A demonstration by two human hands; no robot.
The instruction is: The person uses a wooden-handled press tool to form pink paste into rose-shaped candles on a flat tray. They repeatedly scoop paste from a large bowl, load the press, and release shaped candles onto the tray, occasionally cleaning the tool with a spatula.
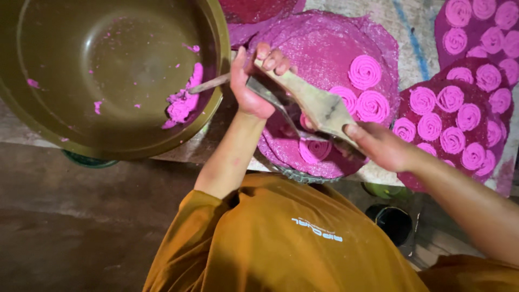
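Note:
My left hand (253, 81) grips the upper end of a wooden press tool (319, 103) and also holds the handle of a metal spoon (211, 84). The spoon's tip rests in a lump of pink dough (184, 100) inside a large olive bowl (108, 70). Holding the lower end of the tool is my right hand (378, 145). The tool lies slantwise above a round pink-stained tray (319, 40). Several pink dough spirals (365, 71) lie on the tray, and one spiral (315, 150) sits just below the tool.
Two more round trays (459, 92) (448, 38) covered with several pink spirals lie at the right. A dark small pot (393, 221) stands on the floor near my body. My orange shirt (281, 238) fills the lower middle; dark floor (70, 216) is lower left.

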